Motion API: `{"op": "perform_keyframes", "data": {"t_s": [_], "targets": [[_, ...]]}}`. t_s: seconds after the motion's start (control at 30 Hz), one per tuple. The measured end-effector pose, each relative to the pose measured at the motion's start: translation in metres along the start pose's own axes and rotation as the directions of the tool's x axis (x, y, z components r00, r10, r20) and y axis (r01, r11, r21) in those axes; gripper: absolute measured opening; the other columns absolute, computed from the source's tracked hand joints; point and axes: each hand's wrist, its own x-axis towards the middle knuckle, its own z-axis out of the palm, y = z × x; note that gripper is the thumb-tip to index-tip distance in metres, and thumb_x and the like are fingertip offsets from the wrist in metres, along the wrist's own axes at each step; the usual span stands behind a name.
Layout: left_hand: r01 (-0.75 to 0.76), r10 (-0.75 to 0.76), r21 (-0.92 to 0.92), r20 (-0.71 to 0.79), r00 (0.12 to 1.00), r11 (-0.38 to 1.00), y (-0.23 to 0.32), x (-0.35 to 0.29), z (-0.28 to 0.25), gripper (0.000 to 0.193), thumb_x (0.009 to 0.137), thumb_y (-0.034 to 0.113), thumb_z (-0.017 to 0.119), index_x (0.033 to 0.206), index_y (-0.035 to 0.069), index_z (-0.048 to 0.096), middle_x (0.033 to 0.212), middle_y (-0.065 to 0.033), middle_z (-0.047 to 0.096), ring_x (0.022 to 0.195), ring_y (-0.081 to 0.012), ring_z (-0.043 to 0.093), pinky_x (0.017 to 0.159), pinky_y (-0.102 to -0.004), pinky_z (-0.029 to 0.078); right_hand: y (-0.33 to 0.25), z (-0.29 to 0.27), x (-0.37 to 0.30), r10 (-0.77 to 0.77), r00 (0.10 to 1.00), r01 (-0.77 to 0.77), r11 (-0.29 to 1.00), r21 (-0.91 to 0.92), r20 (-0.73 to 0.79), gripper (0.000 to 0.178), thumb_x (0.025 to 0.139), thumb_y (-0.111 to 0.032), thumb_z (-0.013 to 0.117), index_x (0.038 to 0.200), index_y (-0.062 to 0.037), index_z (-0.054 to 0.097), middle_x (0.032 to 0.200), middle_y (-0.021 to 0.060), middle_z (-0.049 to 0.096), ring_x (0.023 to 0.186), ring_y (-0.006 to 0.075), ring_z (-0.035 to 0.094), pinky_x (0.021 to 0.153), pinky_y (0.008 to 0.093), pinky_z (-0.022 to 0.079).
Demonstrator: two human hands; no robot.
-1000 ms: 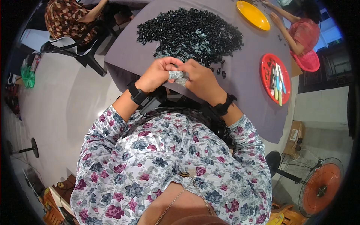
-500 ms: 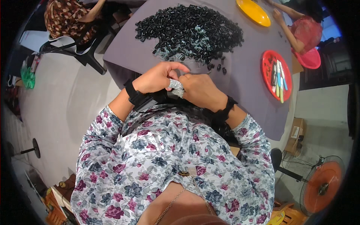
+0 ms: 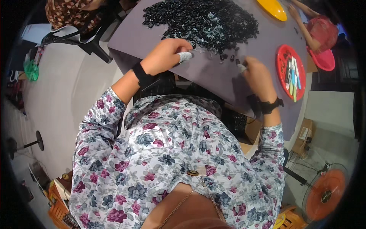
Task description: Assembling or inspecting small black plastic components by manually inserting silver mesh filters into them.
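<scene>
A heap of small black plastic pieces (image 3: 183,19) mixed with thin clear pieces (image 3: 211,32) lies across the purple-grey tabletop. At its near edge, my left hand (image 3: 164,55) has curled fingers and a thumb wrapped in whitish tape; what the fingertips hold, if anything, is hidden. Farther right, my right hand (image 3: 261,78) reaches over the table with a bent index finger and a taped thumb. A small black piece (image 3: 238,62) shows at those fingertips, seemingly pinched. A few loose black pieces (image 3: 232,58) lie beside it.
To the right, a red tray (image 3: 281,70) carries several knives (image 3: 293,78) with coloured handles. A yellow plate (image 3: 272,8) is at the far right, near a co-worker's arms (image 3: 303,28). Another person sits at far left by a dark chair (image 3: 91,44). An orange fan (image 3: 326,194) stands lower right.
My hands were together in front of my body and have parted. The left moved forward toward the heap; the right swung out to the right, reaching the loose black pieces.
</scene>
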Motion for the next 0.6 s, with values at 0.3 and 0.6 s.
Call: {"op": "perform_keyframes", "data": {"t_s": [0.3,0.6], "targets": [[-0.319,0.279,0.379,0.158,0.947,0.869,0.025,0.064,0.064,0.045,0.075,-0.007,0.058,0.117,0.004,0.068,0.101,-0.0168,0.072,0.098,-0.0357,0.068,0.082,-0.0442,0.054,0.013,0.003,0.003,-0.054,0.979,0.086,0.984,0.159,-0.197,0.026,0.080,0.000,0.064,0.105,-0.0045,0.064,0.099,0.0168,0.066,0.094,0.0394,0.064,0.077,0.0467,0.053],[-0.264,0.196,0.492,0.185,0.963,0.829,0.010,0.066,0.055,0.036,0.075,-0.004,0.061,0.109,0.006,0.070,0.097,-0.0190,0.071,0.094,-0.0382,0.067,0.081,-0.0456,0.053,-0.011,0.028,0.013,-0.091,0.995,0.082,0.966,0.243,0.026,0.040,0.076,0.010,0.056,0.110,-0.0069,0.067,0.103,0.0135,0.065,0.103,0.0370,0.061,0.087,0.0421,0.051]]}}
